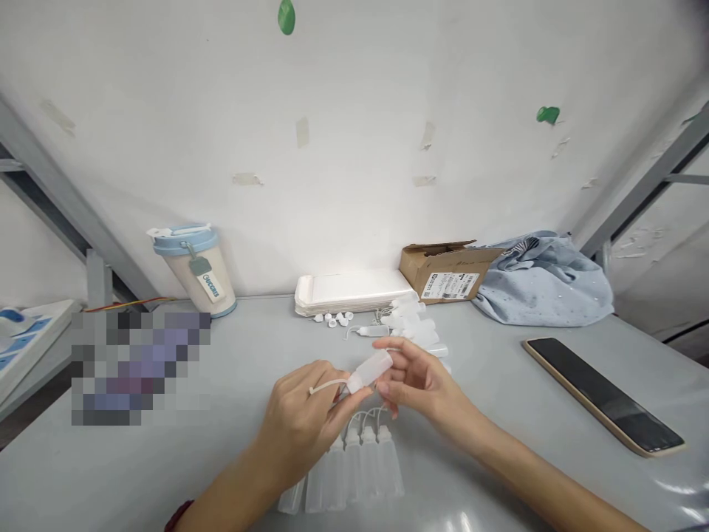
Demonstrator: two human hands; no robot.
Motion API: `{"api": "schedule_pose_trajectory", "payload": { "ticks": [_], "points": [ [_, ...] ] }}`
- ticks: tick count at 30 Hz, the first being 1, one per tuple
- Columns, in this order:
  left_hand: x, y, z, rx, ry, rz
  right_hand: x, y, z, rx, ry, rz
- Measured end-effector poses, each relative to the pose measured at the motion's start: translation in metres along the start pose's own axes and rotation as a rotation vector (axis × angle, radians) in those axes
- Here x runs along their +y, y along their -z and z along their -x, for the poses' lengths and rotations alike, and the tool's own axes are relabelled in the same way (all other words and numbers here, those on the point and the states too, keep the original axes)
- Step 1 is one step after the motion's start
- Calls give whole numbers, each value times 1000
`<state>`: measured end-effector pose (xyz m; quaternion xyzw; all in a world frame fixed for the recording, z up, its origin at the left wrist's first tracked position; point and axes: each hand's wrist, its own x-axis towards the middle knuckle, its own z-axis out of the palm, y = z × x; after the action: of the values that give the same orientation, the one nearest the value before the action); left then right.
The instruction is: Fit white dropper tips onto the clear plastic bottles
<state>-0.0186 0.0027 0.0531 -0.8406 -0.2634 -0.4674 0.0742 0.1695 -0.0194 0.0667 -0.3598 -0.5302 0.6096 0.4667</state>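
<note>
A small translucent plastic squeeze bottle is tilted in front of me, its base up to the right and a thin strap with a cap hanging off its neck to the left. My left hand grips it near the neck between thumb and fingers. Around its base end curl the fingers of my right hand, thumb below and forefinger above. Beneath my hands lies a row of similar bottles, partly covered by my left hand. Beyond them is a loose pile of more bottles, beside several small white caps.
A stack of white flat packs and an open cardboard box stand against the wall. Blue cloth lies right of the box. A phone is at right, a lidded cup at left, near a blurred patch and power strip.
</note>
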Motion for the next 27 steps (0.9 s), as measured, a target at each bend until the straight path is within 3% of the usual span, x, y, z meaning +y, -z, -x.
{"api": "schedule_pose_trajectory", "payload": {
  "ticks": [4, 7, 12, 15, 19, 27],
  "points": [
    [3, 0, -2, 56, 21, -43, 5, -4, 4, 214, 307, 305],
    [5, 0, -2, 58, 30, -82, 11, -7, 7, 200, 470, 505],
    [8, -1, -1, 40, 15, -89, 16, -10, 9, 220, 564, 597],
    [11, -1, -2, 43, 10, -95, 15, -13, 11, 252, 534, 584],
    [13, 0, -3, 47, -10, -128, 13, -15, 11, 296, 382, 446],
    [15, -1, -3, 38, -18, -122, 5, -13, 8, 243, 210, 332]
  ]
}}
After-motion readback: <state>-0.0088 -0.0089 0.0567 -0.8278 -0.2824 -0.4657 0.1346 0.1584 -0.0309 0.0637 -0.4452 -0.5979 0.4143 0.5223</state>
